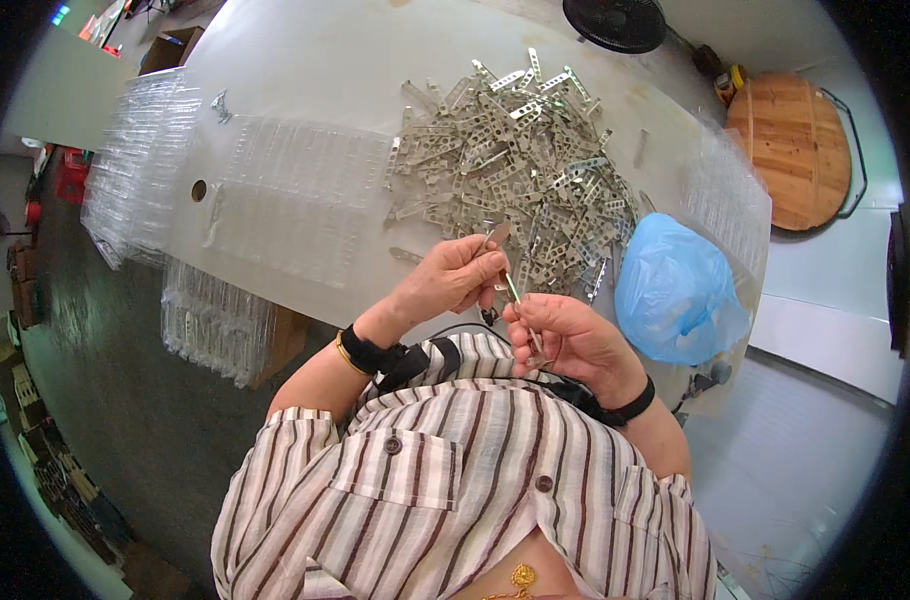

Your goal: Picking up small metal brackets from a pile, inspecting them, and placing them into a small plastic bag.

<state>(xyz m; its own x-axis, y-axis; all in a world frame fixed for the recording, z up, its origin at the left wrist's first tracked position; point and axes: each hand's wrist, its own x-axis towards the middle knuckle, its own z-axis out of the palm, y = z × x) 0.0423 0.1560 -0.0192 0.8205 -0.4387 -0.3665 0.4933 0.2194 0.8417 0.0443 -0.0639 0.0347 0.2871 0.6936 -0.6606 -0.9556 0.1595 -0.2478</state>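
Near the front edge of the table, my left hand (453,277) pinches a flat metal piece with a rounded end (496,237) between thumb and fingers. My right hand (577,340) is closed on a narrow metal strip (515,289), seen nearly edge-on, which slants up toward the left fingertips. Whether the two pieces touch or are joined is hidden by the fingers. Just beyond both hands lies a large heap of perforated metal strips (515,150), tangled at many angles. One loose strip (406,256) rests left of the heap, close to my left hand.
A blue plastic bag (680,290) sits right of the heap. Clear plastic trays (295,190) lie on the table (305,60), with a tall stack (140,160) at its left edge. Beyond the right edge stand a round wooden board (790,150) and a black fan (615,20).
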